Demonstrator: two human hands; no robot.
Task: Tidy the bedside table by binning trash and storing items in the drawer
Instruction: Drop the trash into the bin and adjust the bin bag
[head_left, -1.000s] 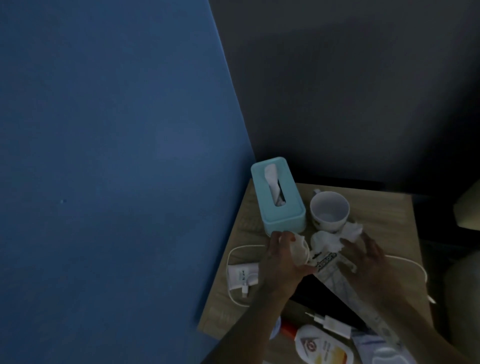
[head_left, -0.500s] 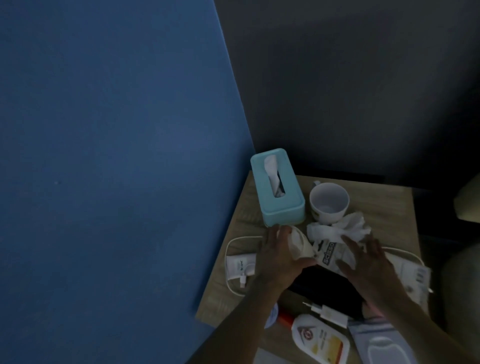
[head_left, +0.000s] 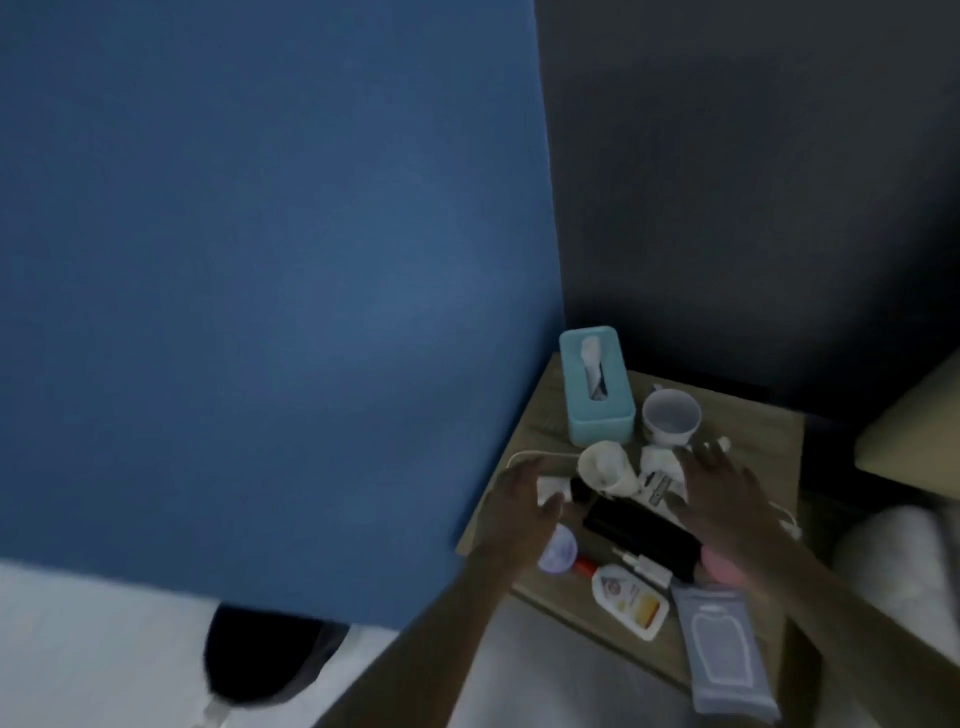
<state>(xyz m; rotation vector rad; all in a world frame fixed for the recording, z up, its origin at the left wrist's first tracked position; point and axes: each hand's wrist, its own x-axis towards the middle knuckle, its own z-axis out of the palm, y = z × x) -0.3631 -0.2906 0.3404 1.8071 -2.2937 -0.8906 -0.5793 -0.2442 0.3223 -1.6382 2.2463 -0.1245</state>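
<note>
**Bedside bench: trash pick-up stage, both hands over the clutter**

- **Step in hand (judged):** gathering trash; nothing looks binned or stowed yet, and no drawer is in view.
- **Left hand** (head_left: 524, 501): fingers spread, palm down, hovering at the bench's left edge over a white charger (head_left: 549, 488) and its cable loop (head_left: 524, 457). It appears to hold nothing, though blur leaves this uncertain.
- **Right hand** (head_left: 724, 493): open and flat, fingers fanned over crumpled tissue (head_left: 657, 462) and a wrapper (head_left: 660, 486). Whether it touches them, I cannot tell.
- **Trash:** paper cup (head_left: 602, 465) on its side, mid-bench, between the hands; tissue just right of it.
- **Keepers:** tissue box (head_left: 596, 387) far left; mug (head_left: 671, 418) beside it; black case (head_left: 641, 538) centre; bottle (head_left: 628, 600), plug (head_left: 644, 564) and wipes pack (head_left: 727, 654) near.
- **Next move calls for:** closing on the light cup and tissue without snagging the cable or knocking the mug.
- **Edges and room:** blue wall (head_left: 260, 286) hard against the left edge; bed (head_left: 914, 571) close on the right; wipes pack overhangs the near edge. Bare bench (head_left: 753, 431) only far right. A dark bin-like shape (head_left: 260, 660) sits on the floor, near left.
</note>
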